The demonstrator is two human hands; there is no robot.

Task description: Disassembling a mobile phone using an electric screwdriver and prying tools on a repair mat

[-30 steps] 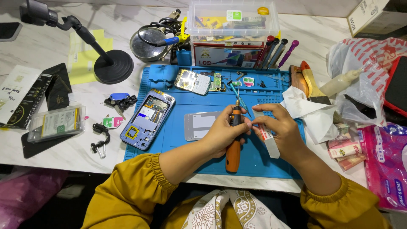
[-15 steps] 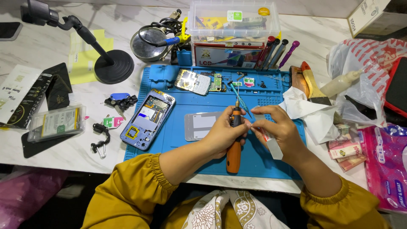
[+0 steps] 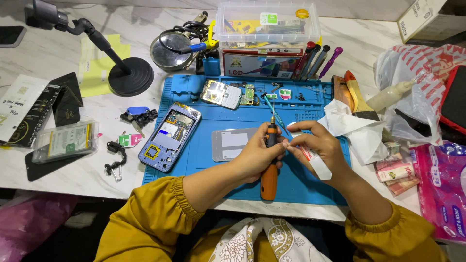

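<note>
Your left hand wraps shut around an orange-handled screwdriver at lower centre of the frame, shaft pointing up toward the top edge, handle butt trailing down past your wrist, so the tip stays steady right in front of your eyes. Your right hand sits just beside it, touching at the fingertips, pinched closed on a small white tube with a red band, its tail angled down to the right; the two hands are pressed together so the tube's nozzle end meets the driver near the tip, though the exact contact spot is hidden by fingers. Both work over the blue silicone repair mat, which keeps small parts from rolling. Left of centre on the mat lies an opened blue phone body, insides up, tilted diagonally, within easy reach. Between it and your hands lies a flat grey back panel, partly covered by your left hand. At the mat's upper edge sits a removed circuit board, parked clear of the work area, with tiny bits in the mat's tray slots. Teal tweezers lie just above the driver tip. At top centre a clear plastic parts box is stacked on another box; screwdrivers stand beside it. Crumpled white tissue lies right of your hands, a black stand base upper left.
</note>
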